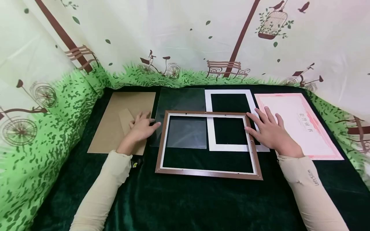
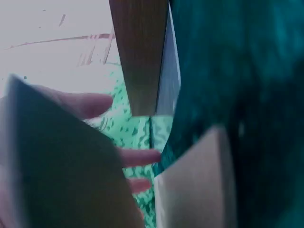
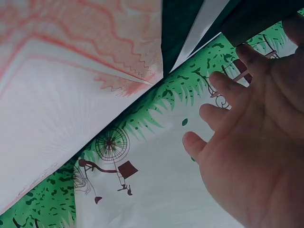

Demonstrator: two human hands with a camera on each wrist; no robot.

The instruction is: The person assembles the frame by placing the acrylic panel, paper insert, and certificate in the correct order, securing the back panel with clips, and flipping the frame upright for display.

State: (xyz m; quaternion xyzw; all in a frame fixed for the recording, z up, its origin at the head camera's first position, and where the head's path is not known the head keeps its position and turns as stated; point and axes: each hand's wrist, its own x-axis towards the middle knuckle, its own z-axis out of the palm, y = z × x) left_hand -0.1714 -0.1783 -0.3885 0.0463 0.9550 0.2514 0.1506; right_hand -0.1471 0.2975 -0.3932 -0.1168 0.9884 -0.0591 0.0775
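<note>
A brown picture frame (image 1: 208, 176) with a white inner lip lies over part of a clear sheet (image 1: 182, 98) and a white mat (image 1: 229, 91). My left hand (image 1: 141, 127) is over the brown backing board (image 1: 107, 134), by its stand flap (image 1: 125, 120). Its thumb points toward the frame's left side. In the left wrist view, a dark panel (image 2: 61, 166) partly hides this hand. My right hand (image 1: 270, 131) has its fingers spread, with thumb and forefinger at the frame's upper right side. The right wrist view shows the right palm (image 3: 256, 142), fingers extended.
A pink-bordered certificate (image 1: 292, 128) lies at the right, partly under the right forearm. Dark green cloth (image 1: 185, 205) covers the table. A small dark object (image 1: 136, 163) sits beside the left cuff. A printed curtain (image 1: 179, 35) surrounds the back and sides.
</note>
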